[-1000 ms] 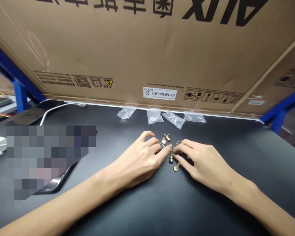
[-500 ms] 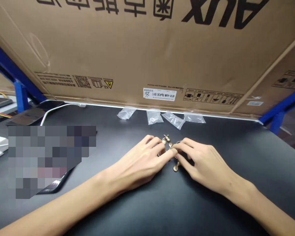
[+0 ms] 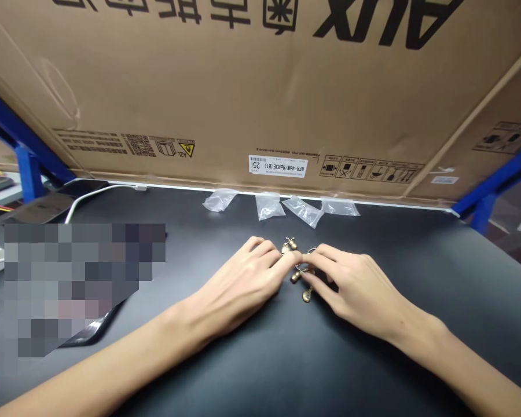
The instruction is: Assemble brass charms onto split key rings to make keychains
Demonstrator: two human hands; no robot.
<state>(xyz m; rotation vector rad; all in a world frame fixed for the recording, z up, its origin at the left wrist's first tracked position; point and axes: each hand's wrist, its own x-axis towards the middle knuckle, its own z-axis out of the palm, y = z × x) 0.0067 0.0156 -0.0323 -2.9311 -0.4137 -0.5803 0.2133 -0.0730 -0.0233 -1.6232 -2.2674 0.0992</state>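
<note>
My left hand [image 3: 247, 275] and my right hand [image 3: 351, 281] lie on the black tabletop [image 3: 373, 359] with their fingertips almost meeting. Between them is a metal key ring [image 3: 304, 266], partly hidden by my fingers. My right thumb and fingers close around it, while my left fingertips rest just beside it. A small brass teardrop charm [image 3: 306, 296] hangs below the ring, and a brass bell-shaped charm [image 3: 296, 277] lies by my left fingertips. Another brass charm [image 3: 289, 245] sits just above them.
Several small transparent plastic bags [image 3: 269, 206] lie in a row along the far table edge, against a large cardboard box printed AUX [image 3: 260, 87]. At left are a white cable [image 3: 99, 196] and a dark phone [image 3: 87, 186]. Blue metal frame bars [image 3: 28, 179] stand on both sides.
My left fingers have drawn back slightly, uncovering more of the ring. The bell-shaped charm has shifted left, and the whole view has moved slightly.
</note>
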